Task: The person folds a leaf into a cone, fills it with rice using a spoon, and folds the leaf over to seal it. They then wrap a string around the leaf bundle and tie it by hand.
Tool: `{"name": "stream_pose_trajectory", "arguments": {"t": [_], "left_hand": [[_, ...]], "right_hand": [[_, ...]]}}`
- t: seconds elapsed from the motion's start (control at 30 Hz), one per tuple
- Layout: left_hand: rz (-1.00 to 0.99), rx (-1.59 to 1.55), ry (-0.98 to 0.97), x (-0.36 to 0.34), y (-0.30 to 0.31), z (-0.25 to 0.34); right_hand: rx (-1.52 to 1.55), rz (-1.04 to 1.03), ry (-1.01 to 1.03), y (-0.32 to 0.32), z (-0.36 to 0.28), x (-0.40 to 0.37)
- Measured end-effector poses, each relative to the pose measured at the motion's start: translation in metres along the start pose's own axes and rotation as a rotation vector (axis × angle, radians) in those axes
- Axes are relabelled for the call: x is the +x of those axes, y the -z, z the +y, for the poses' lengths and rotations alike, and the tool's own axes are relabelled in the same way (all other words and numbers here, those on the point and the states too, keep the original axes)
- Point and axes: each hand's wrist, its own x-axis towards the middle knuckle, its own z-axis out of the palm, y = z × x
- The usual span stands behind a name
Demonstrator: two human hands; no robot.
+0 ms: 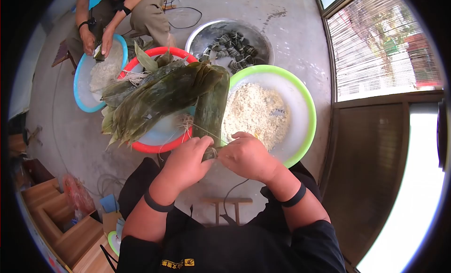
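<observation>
A small leaf-wrapped rice dumpling [209, 154] is in my left hand [187, 164], whose fingers are closed around it. Close on its right, my right hand [249, 156] is closed in a pinch on a thin string [205, 131], which runs up toward the red-rimmed basin [181, 52]. A large pile of long green leaves [162, 101] lies over that basin, and one broad leaf hangs just beyond my hands. White rice [256, 114] fills part of the green-rimmed basin [310, 115] beyond my right hand. My fingers hide much of the dumpling.
A metal basin [266, 40] farther off contains several tied dumplings [235, 49]. At upper left, another person's hands [99, 43] hold a leaf over a blue-rimmed basin [77, 92] of rice. A wooden stool [228, 201] shows between my legs; a window and door stand right.
</observation>
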Motion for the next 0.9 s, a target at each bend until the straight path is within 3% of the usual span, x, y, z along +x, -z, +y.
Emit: {"name": "stream_pose_trajectory", "arguments": {"t": [0.1, 0.2, 0.3, 0.37, 0.5, 0.57, 0.73, 0.9], "left_hand": [[0.178, -0.016, 0.006, 0.002, 0.008, -0.003], [0.338, -0.092, 0.010, 0.003, 0.010, -0.004], [0.446, -0.120, -0.037, 0.005, 0.008, -0.005], [0.468, -0.143, -0.064, 0.005, 0.007, -0.008], [0.321, -0.869, 0.157, 0.008, 0.000, -0.023], [0.153, -1.243, 0.257, 0.006, 0.010, -0.019], [0.006, -1.595, 0.208, 0.003, -0.001, -0.025], [-0.108, -1.797, -0.133, -0.003, 0.011, -0.026]], "right_hand": [[0.026, 0.146, -0.110, -0.005, -0.007, 0.002], [0.431, 0.024, -0.414, 0.009, -0.019, 0.006], [0.864, -0.057, -0.527, 0.007, -0.017, 0.006], [0.919, -0.071, -0.502, 0.004, -0.020, 0.007], [0.897, -0.050, -0.498, -0.007, -0.013, 0.009], [0.876, -0.017, -0.505, -0.010, -0.008, 0.009], [0.589, -0.070, -0.435, 0.001, -0.014, 0.011], [0.385, -0.119, -0.261, -0.007, 0.002, 0.008]]}}
